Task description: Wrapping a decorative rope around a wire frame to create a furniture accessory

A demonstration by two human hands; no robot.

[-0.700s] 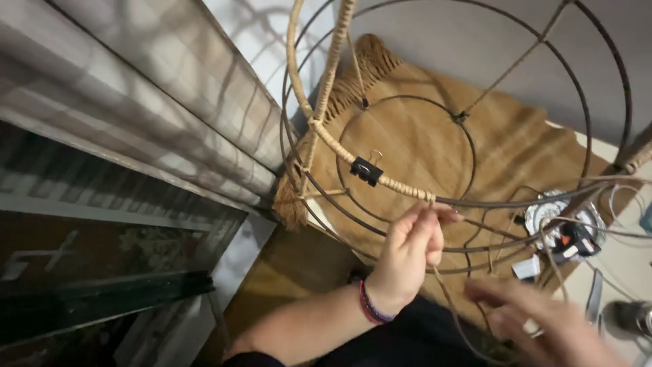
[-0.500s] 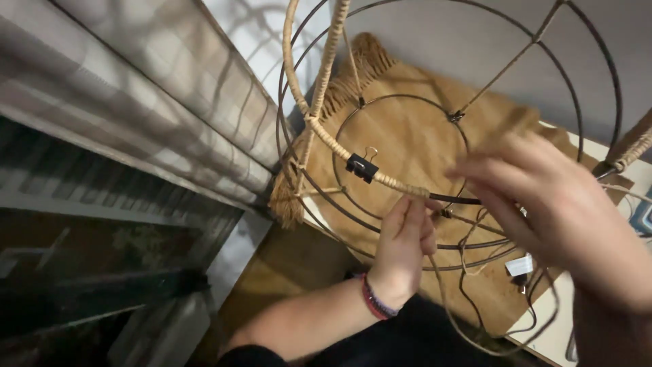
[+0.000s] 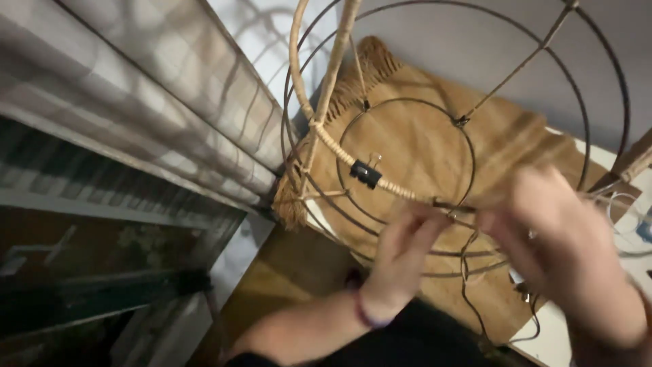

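A dark wire frame (image 3: 468, 136) of rings and ribs fills the view in front of me. One rib is wrapped in pale rattan cord (image 3: 333, 146), and a black binder clip (image 3: 365, 173) pinches the wrapped end. My left hand (image 3: 401, 261) pinches the wire right where the wrapping ends. My right hand (image 3: 564, 248) is blurred, close to the camera, and its fingers meet the same wire just right of my left hand. What the right fingers grip is too blurred to tell.
A tan woven mat (image 3: 421, 143) with a fringed edge lies under the frame. A checked curtain (image 3: 136, 102) hangs at the left above a dark window (image 3: 81, 272). A thin dark cable (image 3: 468, 278) dangles below the frame. White clutter sits at the right edge.
My right hand came up from the lower right and now meets the wire beside my left hand. The view has shifted closer to the frame.
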